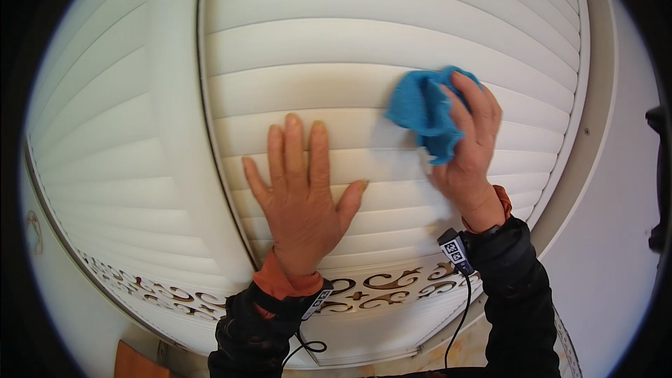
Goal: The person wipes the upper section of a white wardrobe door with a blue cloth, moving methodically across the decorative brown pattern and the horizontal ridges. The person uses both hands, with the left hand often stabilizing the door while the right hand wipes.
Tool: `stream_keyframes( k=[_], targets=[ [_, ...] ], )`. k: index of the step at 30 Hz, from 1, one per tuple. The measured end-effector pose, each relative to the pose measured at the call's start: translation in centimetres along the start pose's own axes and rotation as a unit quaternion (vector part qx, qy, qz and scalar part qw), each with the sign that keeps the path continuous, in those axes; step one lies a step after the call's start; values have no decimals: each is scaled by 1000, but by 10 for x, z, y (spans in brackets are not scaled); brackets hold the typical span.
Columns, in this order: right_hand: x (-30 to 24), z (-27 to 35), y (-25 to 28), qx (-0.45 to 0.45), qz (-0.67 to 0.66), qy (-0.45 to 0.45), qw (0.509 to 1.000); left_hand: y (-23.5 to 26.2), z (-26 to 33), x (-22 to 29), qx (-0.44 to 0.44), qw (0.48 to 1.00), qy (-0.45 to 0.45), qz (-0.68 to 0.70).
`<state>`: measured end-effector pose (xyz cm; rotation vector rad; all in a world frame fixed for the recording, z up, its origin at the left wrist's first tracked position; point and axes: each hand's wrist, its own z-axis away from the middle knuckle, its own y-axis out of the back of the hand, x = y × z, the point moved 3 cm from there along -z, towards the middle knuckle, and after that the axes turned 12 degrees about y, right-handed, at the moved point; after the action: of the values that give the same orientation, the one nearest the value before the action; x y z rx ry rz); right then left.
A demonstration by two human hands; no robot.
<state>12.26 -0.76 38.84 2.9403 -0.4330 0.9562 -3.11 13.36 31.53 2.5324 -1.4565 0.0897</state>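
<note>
My left hand (pixel 301 192) lies flat with fingers spread on a white louvered door panel (pixel 301 49), holding nothing. To its right and a little higher, my right hand (pixel 470 140) is closed round a crumpled blue cloth (pixel 423 108). The cloth rests against the horizontal slats, and part of it sticks up past my fingers. Some of my right fingers are hidden behind the cloth.
A second louvered panel (pixel 105 133) stands at the left, past a vertical seam. Scrollwork cutouts (pixel 385 281) run across the lower part. A door frame (pixel 598 98) borders the right side. Thin black cables (pixel 458 322) hang from devices on both wrists. A brown wooden piece (pixel 136 362) shows lower left.
</note>
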Motion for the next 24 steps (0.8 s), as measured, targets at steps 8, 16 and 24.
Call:
stream_keyframes(
  k=[8,16,24],
  targets=[
    [-64,-90,-62,56,-97,135,984,5,-9,-5,32,999,-19,33],
    [-36,-82,-43,25,-98,150,983,8,-9,-4,10,999,-30,-21],
    [57,-4,29,8,18,34,999,11,-15,6,7,999,-23,-27]
  ],
)
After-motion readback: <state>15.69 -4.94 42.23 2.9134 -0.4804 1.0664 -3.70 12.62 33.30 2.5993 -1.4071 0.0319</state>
